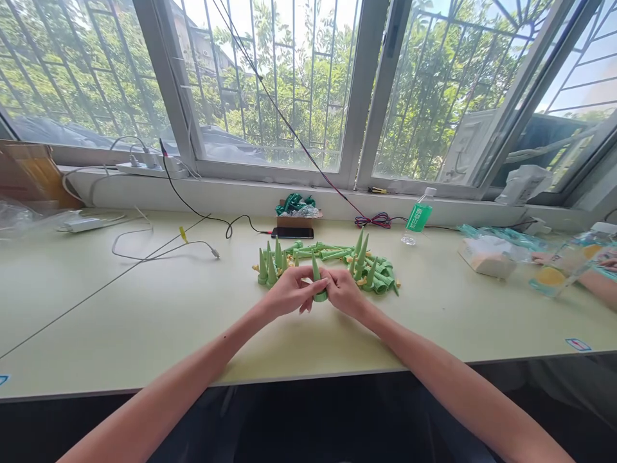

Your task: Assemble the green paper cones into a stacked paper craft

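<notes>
My left hand [290, 292] is closed around a green plastic cone-shaped spike [316, 269], which points upward above the table's front part. Pressed together against the spike's right side are the fingers of my right hand [346, 292]; their tips are partly hidden. Just beyond my left hand stand several upright green cones [263, 269]. More cones [360, 257] stand behind my right hand, beside a heap of loose green tubular pieces [384, 278]. Small yellow bits lie among the green parts, partly covered by my hands.
Behind the parts are a small box with green wrapping [296, 215] and a black phone [292, 233]. A water bottle [418, 217] stands right of them. Cables [164, 247] cross the left side. A tissue pack [491, 257] and another person's arm [600, 283] are at right.
</notes>
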`<state>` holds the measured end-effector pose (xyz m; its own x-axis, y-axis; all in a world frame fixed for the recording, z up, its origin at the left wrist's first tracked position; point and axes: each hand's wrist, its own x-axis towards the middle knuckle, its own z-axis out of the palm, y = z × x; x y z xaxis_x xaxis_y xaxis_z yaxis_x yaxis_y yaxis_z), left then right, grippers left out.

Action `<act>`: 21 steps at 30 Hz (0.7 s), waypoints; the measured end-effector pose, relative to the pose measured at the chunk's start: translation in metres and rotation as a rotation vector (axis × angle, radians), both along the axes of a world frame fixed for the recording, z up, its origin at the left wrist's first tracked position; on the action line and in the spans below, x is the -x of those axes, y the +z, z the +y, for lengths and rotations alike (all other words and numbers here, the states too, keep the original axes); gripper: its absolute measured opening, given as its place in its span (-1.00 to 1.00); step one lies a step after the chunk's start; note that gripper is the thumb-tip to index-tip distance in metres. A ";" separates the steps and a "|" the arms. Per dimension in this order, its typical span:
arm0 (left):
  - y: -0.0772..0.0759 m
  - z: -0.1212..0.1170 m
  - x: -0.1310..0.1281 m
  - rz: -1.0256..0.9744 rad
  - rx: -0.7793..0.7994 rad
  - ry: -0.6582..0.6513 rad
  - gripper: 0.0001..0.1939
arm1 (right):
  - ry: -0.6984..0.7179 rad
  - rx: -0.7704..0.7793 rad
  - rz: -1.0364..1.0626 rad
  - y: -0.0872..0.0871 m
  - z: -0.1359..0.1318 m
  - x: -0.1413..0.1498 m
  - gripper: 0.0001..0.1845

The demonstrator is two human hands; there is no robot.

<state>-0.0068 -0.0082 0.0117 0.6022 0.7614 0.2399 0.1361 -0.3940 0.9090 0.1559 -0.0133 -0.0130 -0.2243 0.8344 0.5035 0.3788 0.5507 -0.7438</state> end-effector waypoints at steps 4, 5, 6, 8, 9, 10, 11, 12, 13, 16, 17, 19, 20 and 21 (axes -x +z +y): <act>0.000 0.000 0.000 0.022 -0.014 0.012 -0.63 | 0.021 0.024 0.010 -0.001 0.001 0.000 -0.50; 0.000 0.000 0.000 0.023 -0.018 0.013 -0.63 | 0.025 0.026 0.012 -0.001 0.001 0.000 -0.50; -0.001 0.001 0.000 0.022 -0.020 0.013 -0.63 | 0.029 0.027 0.013 -0.001 0.001 -0.001 -0.50; -0.002 0.002 0.000 0.020 -0.020 0.008 -0.63 | 0.034 0.028 0.012 -0.002 0.002 -0.001 -0.50; -0.003 0.003 0.000 0.018 -0.018 0.003 -0.63 | 0.037 0.028 0.012 -0.002 0.002 -0.001 -0.49; -0.003 0.003 0.000 0.013 -0.017 -0.002 -0.63 | 0.040 0.029 0.014 -0.002 0.002 -0.001 -0.49; -0.004 0.004 0.000 0.010 -0.016 -0.003 -0.62 | 0.045 0.031 0.017 -0.002 0.002 -0.001 -0.49; -0.004 0.004 0.001 0.009 -0.017 -0.001 -0.62 | 0.051 0.033 0.022 -0.002 0.002 -0.001 -0.48; -0.004 0.004 0.001 0.009 -0.022 0.006 -0.62 | 0.056 0.033 0.027 -0.002 0.002 -0.001 -0.48; -0.005 0.003 0.002 0.023 -0.051 0.033 -0.61 | 0.059 0.028 0.037 -0.003 0.003 -0.002 -0.46; -0.005 0.003 0.002 0.029 -0.062 0.041 -0.61 | 0.056 0.025 0.035 -0.004 0.003 -0.002 -0.46; -0.005 0.002 0.002 0.035 -0.080 0.053 -0.60 | 0.048 0.025 0.028 -0.004 0.004 -0.002 -0.44; -0.005 0.002 0.002 0.036 -0.085 0.058 -0.60 | 0.046 0.028 0.025 -0.004 0.004 -0.002 -0.43; -0.005 0.002 0.002 0.034 -0.089 0.063 -0.60 | 0.046 0.033 0.023 -0.003 0.004 -0.002 -0.43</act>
